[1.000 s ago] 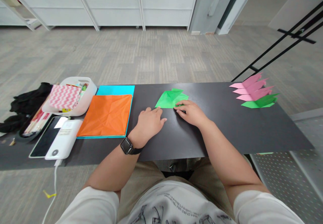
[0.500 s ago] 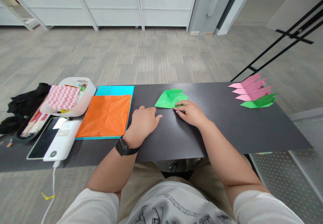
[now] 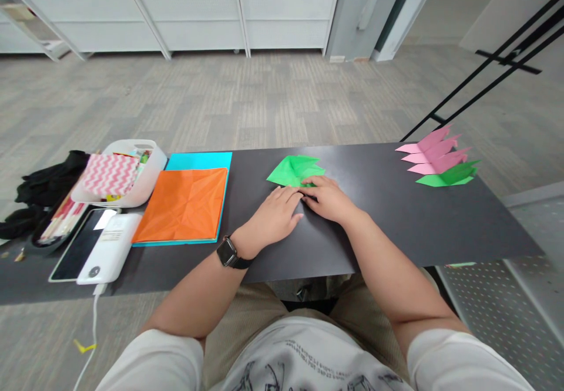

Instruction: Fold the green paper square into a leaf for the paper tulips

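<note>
A folded sheet of green paper point(image 3: 291, 169) lies on the dark table in front of me, with points at its left and right. My left hand point(image 3: 278, 213) rests flat at its near edge, fingers stretched out toward the paper and thumb apart. On the paper's near right part lies my right hand point(image 3: 328, 198), its fingers spread and pressing down. The fingertips of both hands almost meet at the near edge, where they hide part of the fold. Neither hand grips the paper.
Orange paper point(image 3: 183, 206) lies over blue sheets point(image 3: 200, 160) on the left. Beyond are a white basket point(image 3: 152, 177), a phone point(image 3: 81, 250) and a corded white power bank point(image 3: 110, 250). Folded pink pieces point(image 3: 434, 151) and a green piece point(image 3: 449, 175) stand on the right.
My left hand has moved right, from beside the green paper to its near edge by my right fingers. My right hand has shifted slightly left and stays on the paper.
</note>
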The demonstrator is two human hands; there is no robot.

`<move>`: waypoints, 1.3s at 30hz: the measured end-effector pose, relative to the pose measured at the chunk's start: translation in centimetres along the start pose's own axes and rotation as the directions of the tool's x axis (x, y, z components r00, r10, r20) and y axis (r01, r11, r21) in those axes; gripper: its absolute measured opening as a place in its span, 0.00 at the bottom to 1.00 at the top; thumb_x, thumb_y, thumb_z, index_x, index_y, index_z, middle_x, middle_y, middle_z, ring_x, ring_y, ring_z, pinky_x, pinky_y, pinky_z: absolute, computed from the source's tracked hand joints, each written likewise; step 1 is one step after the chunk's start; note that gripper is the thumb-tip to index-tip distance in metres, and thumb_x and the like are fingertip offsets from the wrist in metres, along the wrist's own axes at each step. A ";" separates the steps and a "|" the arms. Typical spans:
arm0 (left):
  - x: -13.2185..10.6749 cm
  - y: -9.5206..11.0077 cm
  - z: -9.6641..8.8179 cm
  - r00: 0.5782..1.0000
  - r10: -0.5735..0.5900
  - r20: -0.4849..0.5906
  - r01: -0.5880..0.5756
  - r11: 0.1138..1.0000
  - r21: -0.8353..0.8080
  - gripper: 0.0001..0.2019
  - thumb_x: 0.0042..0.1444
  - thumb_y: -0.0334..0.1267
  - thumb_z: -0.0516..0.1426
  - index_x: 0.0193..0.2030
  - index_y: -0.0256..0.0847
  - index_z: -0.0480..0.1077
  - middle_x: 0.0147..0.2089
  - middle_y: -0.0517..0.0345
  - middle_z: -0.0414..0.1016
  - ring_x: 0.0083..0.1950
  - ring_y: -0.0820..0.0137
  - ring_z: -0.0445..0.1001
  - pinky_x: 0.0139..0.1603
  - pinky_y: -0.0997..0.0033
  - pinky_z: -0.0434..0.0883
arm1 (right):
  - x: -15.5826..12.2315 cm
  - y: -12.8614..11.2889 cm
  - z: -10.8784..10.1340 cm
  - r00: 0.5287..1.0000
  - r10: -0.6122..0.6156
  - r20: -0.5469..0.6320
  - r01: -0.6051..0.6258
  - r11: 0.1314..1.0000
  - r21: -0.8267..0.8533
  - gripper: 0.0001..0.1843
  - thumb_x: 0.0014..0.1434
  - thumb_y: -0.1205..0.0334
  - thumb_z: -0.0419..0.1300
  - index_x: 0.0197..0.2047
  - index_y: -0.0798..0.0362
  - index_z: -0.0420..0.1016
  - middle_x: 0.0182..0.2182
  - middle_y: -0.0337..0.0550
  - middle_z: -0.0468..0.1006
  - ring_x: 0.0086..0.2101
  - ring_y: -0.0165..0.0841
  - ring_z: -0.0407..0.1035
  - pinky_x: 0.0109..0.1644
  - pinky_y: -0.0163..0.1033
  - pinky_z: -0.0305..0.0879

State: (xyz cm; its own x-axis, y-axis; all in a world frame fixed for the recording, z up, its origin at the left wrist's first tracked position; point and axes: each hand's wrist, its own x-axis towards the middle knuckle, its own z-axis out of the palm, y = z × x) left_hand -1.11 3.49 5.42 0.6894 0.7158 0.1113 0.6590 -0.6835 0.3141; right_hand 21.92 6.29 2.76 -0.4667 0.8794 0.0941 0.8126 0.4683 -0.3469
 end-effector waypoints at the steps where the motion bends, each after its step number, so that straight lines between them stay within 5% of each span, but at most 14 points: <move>1: 0.0 -0.3 0.5 1.000 -0.015 0.013 0.014 1.000 0.010 0.24 0.74 0.42 0.56 0.73 0.36 0.66 0.76 0.39 0.68 0.79 0.53 0.65 0.83 0.47 0.57 | 0.0 0.0 0.0 1.000 0.000 0.005 0.000 1.000 0.001 0.21 0.72 0.60 0.61 0.65 0.42 0.84 0.63 0.50 0.79 0.63 0.50 0.71 0.68 0.60 0.67; 14: 0.3 -0.3 0.7 0.988 -0.154 0.007 0.152 0.982 0.109 0.27 0.75 0.49 0.56 0.74 0.39 0.66 0.74 0.41 0.73 0.73 0.52 0.70 0.76 0.46 0.63 | -0.1 0.0 -0.1 1.000 -0.010 0.022 0.009 1.000 0.012 0.21 0.71 0.61 0.62 0.64 0.42 0.84 0.64 0.49 0.78 0.63 0.51 0.70 0.68 0.61 0.67; 21: -0.3 -0.4 -1.3 0.931 -0.364 0.008 0.354 0.910 0.215 0.21 0.74 0.49 0.56 0.65 0.40 0.74 0.64 0.42 0.82 0.62 0.46 0.75 0.59 0.47 0.71 | 0.0 0.2 -0.2 0.999 -0.007 0.033 0.007 1.000 0.019 0.20 0.72 0.60 0.62 0.64 0.44 0.84 0.64 0.50 0.78 0.63 0.51 0.70 0.69 0.61 0.66; 32: -0.8 -2.9 -3.4 0.855 -0.517 -0.030 0.508 0.826 0.243 0.18 0.75 0.50 0.54 0.55 0.41 0.79 0.55 0.42 0.85 0.57 0.46 0.78 0.56 0.49 0.72 | 0.0 0.2 -0.3 0.999 -0.013 0.046 0.012 1.000 0.011 0.21 0.72 0.60 0.62 0.65 0.43 0.83 0.65 0.50 0.77 0.63 0.50 0.70 0.69 0.60 0.66; 36: -0.4 -3.3 -3.8 0.846 -0.474 -0.245 0.513 0.848 0.133 0.13 0.75 0.43 0.54 0.49 0.39 0.77 0.51 0.42 0.82 0.56 0.50 0.79 0.59 0.51 0.73 | 0.0 0.0 -0.5 0.998 -0.015 0.055 0.014 1.000 0.010 0.22 0.72 0.60 0.62 0.66 0.45 0.82 0.66 0.51 0.76 0.64 0.51 0.69 0.70 0.61 0.65; 39: 0.2 -2.4 -3.1 0.898 -0.279 -0.340 0.298 0.955 0.005 0.10 0.75 0.38 0.53 0.49 0.41 0.76 0.53 0.46 0.81 0.58 0.55 0.78 0.64 0.53 0.73 | -0.1 -0.2 -0.4 0.998 -0.012 0.056 0.012 1.000 0.003 0.22 0.72 0.59 0.62 0.67 0.46 0.82 0.66 0.52 0.76 0.64 0.52 0.69 0.69 0.61 0.65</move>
State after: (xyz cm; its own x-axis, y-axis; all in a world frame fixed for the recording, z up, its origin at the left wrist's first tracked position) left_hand -3.55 5.71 7.64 0.3331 0.8821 0.3331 0.8360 -0.4397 0.3282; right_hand 21.92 6.18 3.15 -0.4951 0.8677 0.0455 0.8060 0.4782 -0.3488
